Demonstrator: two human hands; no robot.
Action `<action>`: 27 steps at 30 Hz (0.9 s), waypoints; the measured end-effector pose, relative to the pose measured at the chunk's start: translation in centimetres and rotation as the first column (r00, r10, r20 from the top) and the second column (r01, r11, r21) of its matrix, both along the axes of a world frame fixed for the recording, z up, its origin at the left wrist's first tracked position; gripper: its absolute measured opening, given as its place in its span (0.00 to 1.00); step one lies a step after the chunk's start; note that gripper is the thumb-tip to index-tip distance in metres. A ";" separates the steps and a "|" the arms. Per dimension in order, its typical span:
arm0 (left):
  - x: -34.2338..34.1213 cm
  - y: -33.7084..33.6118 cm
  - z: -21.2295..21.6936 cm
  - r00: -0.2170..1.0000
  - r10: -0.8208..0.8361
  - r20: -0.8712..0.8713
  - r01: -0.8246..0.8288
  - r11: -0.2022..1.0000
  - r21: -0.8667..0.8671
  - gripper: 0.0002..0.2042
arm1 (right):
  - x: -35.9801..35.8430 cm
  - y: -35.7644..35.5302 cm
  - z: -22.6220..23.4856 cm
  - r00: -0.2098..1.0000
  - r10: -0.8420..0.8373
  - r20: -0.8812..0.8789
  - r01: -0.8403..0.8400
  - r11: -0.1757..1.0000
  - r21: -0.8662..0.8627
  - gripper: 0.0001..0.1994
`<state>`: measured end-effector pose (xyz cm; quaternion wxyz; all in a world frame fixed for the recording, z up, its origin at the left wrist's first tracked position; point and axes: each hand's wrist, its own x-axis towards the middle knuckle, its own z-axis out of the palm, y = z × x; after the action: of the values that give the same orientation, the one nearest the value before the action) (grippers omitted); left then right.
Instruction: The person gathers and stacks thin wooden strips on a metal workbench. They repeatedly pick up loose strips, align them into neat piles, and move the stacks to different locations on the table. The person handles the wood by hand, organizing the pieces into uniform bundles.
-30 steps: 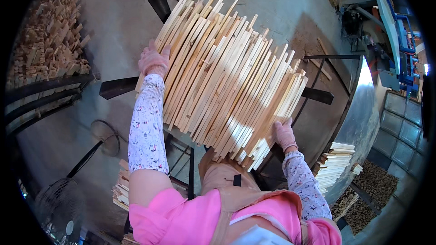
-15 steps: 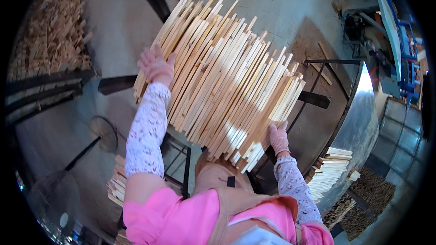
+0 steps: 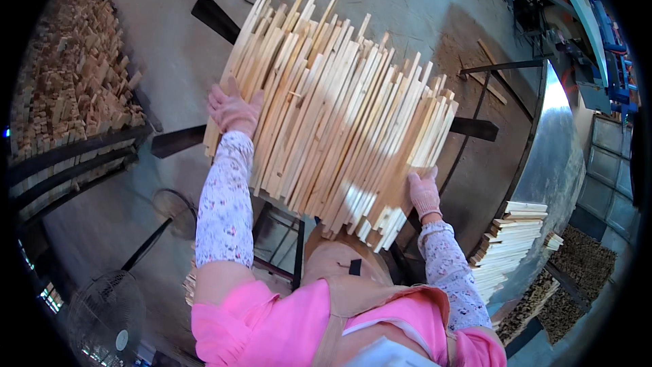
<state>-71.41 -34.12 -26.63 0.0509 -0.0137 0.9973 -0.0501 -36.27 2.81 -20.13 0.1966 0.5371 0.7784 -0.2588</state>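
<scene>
A wide, slanting layer of narrow pale wooden strips (image 3: 326, 122) lies side by side in front of me, their far ends uneven. My left hand (image 3: 234, 107), in a pink glove, rests on the leftmost strips with its fingers spread. At the near right corner, my right hand (image 3: 424, 191), gloved too, touches the outer strips with its thumb apart from the fingers. Some of its fingertips are hidden against the strips' edge. Dark support arms (image 3: 178, 141) stick out from beneath the layer.
Many short wood pieces (image 3: 75, 81) fill a dark rack at the left. A standing fan (image 3: 105, 306) is at lower left. On the right, a shiny metal table (image 3: 553, 136) bears stacked strips (image 3: 509, 245). Blue machinery (image 3: 614, 61) stands at far right; offcuts (image 3: 492, 88) lie on the floor.
The view has shifted a little, bringing more of the left rack and the fan into sight. Both hands stay at the sides of the layer of strips, whose arrangement looks much the same.
</scene>
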 end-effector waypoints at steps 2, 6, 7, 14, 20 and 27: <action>-0.8 -0.9 0.7 0.995 -0.049 0.082 0.046 0.998 0.037 0.51 | 1.4 0.3 -0.5 1.000 -0.002 -0.028 0.003 1.000 0.016 0.51; -1.1 -0.5 1.7 0.986 -0.014 0.169 -0.002 0.995 0.096 0.51 | 1.1 0.0 1.5 1.000 -0.011 0.016 0.011 1.000 -0.006 0.50; -1.9 0.0 2.7 0.982 0.020 0.189 -0.042 0.993 0.115 0.51 | 0.9 0.1 1.4 1.000 0.008 0.003 -0.008 0.999 0.042 0.49; -1.7 -2.6 3.3 0.964 -0.121 0.236 0.106 0.991 0.075 0.52 | -15.8 -3.6 4.3 0.657 0.691 -0.302 -0.596 0.721 0.353 0.36; -2.6 -1.2 5.0 0.934 -0.072 0.351 0.041 0.995 0.095 0.53 | -39.0 -7.8 0.3 0.108 0.991 -0.083 -0.847 0.135 0.515 0.32; -2.8 -2.3 5.0 0.927 -0.093 0.362 0.041 0.988 0.148 0.55 | -44.5 -10.9 0.8 0.140 0.981 0.135 -0.944 0.091 0.318 0.25</action>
<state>-74.24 -36.46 -21.59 0.2360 0.0336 0.9711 0.0153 -80.77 -8.06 -19.31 0.1810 -0.0950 0.9782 0.0374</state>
